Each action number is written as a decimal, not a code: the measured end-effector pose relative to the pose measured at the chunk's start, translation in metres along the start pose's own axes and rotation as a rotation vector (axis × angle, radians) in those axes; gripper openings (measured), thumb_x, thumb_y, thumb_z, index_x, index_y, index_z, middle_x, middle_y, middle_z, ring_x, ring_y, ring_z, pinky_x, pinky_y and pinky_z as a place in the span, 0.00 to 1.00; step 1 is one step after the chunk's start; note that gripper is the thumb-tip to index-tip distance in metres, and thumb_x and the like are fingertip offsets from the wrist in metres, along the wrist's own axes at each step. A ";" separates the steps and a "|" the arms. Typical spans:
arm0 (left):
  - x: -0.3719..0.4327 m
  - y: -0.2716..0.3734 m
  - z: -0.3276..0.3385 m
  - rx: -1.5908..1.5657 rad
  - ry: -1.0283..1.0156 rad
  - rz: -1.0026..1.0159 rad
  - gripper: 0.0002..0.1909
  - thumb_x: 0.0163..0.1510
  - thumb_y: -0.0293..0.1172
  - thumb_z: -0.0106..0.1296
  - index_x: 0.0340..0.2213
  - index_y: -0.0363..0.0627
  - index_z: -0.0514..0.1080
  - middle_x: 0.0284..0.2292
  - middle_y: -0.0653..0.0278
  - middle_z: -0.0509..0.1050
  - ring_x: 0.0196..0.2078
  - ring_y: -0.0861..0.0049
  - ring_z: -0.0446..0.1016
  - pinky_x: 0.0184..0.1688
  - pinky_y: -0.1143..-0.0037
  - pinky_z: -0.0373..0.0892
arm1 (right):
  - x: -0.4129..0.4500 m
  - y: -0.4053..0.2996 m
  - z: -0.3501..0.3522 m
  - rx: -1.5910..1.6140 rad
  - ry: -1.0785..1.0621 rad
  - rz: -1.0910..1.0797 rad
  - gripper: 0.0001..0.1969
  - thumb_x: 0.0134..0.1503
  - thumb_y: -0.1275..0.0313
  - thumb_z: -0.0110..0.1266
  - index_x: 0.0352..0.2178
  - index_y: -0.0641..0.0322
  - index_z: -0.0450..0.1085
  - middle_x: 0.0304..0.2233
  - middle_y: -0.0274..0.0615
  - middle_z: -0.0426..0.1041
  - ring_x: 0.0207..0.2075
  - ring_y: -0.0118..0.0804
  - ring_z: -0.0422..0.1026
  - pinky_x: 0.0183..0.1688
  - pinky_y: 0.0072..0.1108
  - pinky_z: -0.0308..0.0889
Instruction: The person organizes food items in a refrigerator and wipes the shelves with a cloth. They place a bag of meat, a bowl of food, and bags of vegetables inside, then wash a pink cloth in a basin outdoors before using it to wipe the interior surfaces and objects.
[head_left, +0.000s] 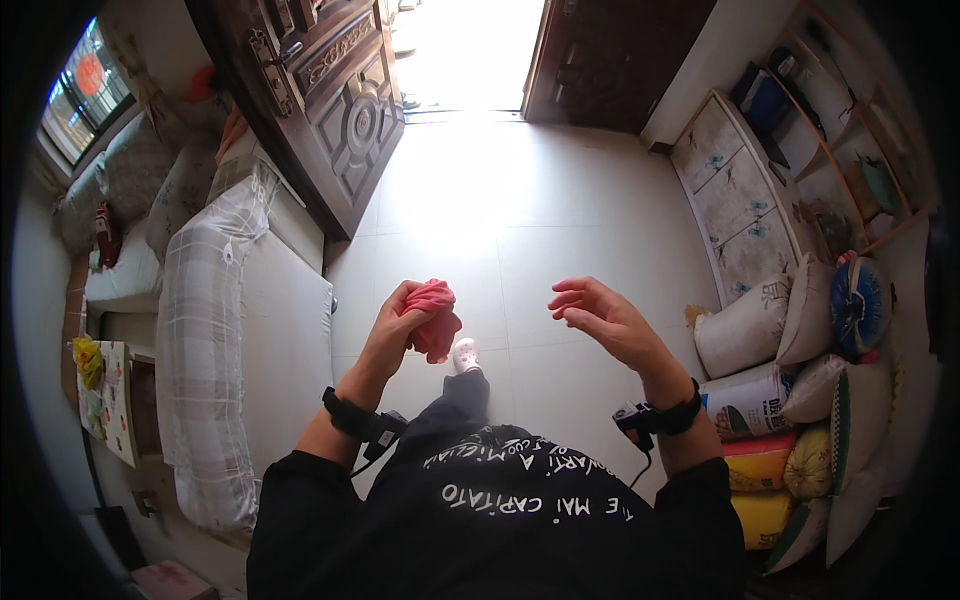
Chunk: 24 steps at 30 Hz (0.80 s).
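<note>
A crumpled pink cloth (433, 322) is bunched in my left hand (390, 330), held above the tiled floor in front of my body. Its lower end hangs loose below my fingers. To the right, my right hand (600, 311) is raised in the air with fingers apart and slightly curled, holding nothing. Both wrists wear black straps with small devices and cables. One foot in a white clog (466, 354) shows on the floor just below the cloth.
Ahead, a carved wooden door (360, 120) stands ajar beside a bright doorway (469, 60). A sofa with a sheer checked cover (202, 360) lines the left. Stuffed sacks (742, 326) are piled on the right, near a floral cabinet (739, 187) and wooden shelves (832, 150).
</note>
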<state>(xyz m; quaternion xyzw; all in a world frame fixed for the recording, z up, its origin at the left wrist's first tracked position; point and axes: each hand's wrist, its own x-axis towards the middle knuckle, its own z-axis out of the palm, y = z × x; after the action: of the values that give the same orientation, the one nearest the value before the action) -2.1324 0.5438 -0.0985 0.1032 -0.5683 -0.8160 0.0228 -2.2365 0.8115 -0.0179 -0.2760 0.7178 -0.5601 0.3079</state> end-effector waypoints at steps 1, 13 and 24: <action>0.028 0.015 0.003 -0.051 -0.015 0.014 0.13 0.47 0.31 0.46 0.36 0.41 0.62 0.30 0.63 0.69 0.29 0.82 0.70 0.27 0.84 0.67 | 0.047 0.013 0.003 -0.055 -0.039 -0.004 0.21 0.52 0.69 0.47 0.46 0.65 0.57 0.42 0.48 0.65 0.43 0.37 0.66 0.45 0.23 0.62; 0.427 0.103 -0.006 -0.302 -0.221 -0.052 0.17 0.49 0.33 0.41 0.41 0.39 0.60 0.37 0.58 0.67 0.38 0.78 0.68 0.34 0.81 0.67 | 0.386 0.066 -0.153 0.583 0.037 0.273 0.38 0.48 0.62 0.54 0.55 0.65 0.43 0.45 0.48 0.59 0.46 0.37 0.63 0.46 0.28 0.62; 0.729 0.200 -0.159 -0.075 0.178 0.005 0.22 0.53 0.38 0.39 0.46 0.37 0.57 0.32 0.58 0.69 0.28 0.76 0.71 0.23 0.79 0.67 | 0.802 0.006 -0.283 0.773 -0.159 0.193 0.08 0.52 0.66 0.50 0.31 0.56 0.62 0.26 0.32 0.66 0.28 0.23 0.67 0.37 0.25 0.67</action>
<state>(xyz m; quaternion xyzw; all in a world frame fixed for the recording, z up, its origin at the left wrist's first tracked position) -2.8304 0.2141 -0.0693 0.1730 -0.5334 -0.8242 0.0793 -2.9770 0.3974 -0.0786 -0.1137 0.4511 -0.7340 0.4947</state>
